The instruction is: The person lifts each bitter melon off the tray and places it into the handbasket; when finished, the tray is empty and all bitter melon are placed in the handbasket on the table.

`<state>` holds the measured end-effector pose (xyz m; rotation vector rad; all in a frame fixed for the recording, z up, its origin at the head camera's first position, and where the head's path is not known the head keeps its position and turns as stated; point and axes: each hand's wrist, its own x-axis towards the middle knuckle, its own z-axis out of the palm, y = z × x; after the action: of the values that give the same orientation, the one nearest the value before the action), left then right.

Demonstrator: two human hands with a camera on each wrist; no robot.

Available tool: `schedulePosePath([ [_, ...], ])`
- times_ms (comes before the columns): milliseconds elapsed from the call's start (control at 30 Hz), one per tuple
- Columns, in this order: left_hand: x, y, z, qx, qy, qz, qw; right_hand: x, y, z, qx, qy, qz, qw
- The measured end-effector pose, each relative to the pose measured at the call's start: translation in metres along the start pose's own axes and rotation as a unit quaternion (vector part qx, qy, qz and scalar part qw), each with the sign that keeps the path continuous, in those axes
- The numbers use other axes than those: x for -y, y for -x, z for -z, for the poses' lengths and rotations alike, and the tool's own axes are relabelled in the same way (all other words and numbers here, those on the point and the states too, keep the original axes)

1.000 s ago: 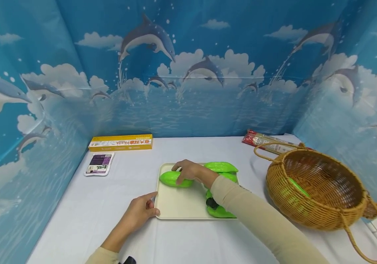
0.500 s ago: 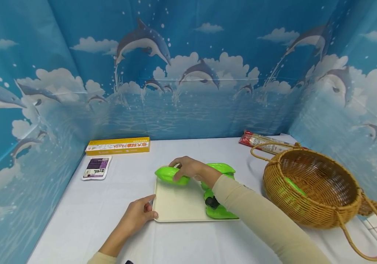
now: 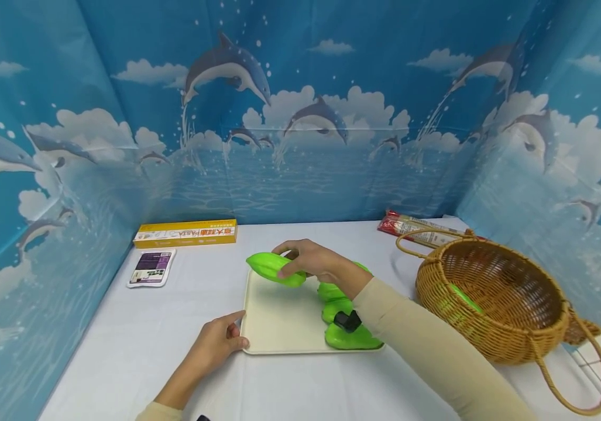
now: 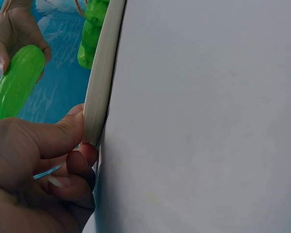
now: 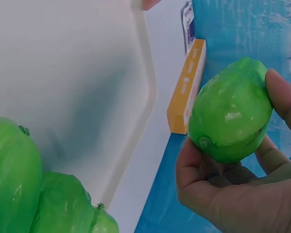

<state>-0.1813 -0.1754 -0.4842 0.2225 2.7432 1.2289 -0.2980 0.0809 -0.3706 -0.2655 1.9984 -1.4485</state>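
With picking-up apparently the step, the right hand (image 3: 309,259) grips a glossy green ridged gourd (image 3: 272,268) above the cream rectangular tray (image 3: 281,324) the left hand (image 3: 219,341) pinches, and the next move calls for steadiness.

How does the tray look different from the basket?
The tray is smooth and cream, while the basket is woven and brown. The tray is shallow and rectangular; the basket is deep and rounded, with looped handles. The left hand touches the tray's edge, but no hand touches the basket. Both hold something green: several gourds in the tray, a partly visible green thing in the basket.
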Motion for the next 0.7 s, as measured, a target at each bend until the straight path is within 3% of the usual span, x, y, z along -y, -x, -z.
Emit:
schedulePosePath([
  [267,-0.001,0.001,-0.001,0.002,0.004,0.0,1.0,-0.001,0.02,0.007,0.008,-0.026,0.029,0.999],
  [700,-0.004,0.003,-0.001,0.009,0.008,0.02,0.9997,-0.003,0.084,0.028,-0.008,0.019,0.033,0.999],
])
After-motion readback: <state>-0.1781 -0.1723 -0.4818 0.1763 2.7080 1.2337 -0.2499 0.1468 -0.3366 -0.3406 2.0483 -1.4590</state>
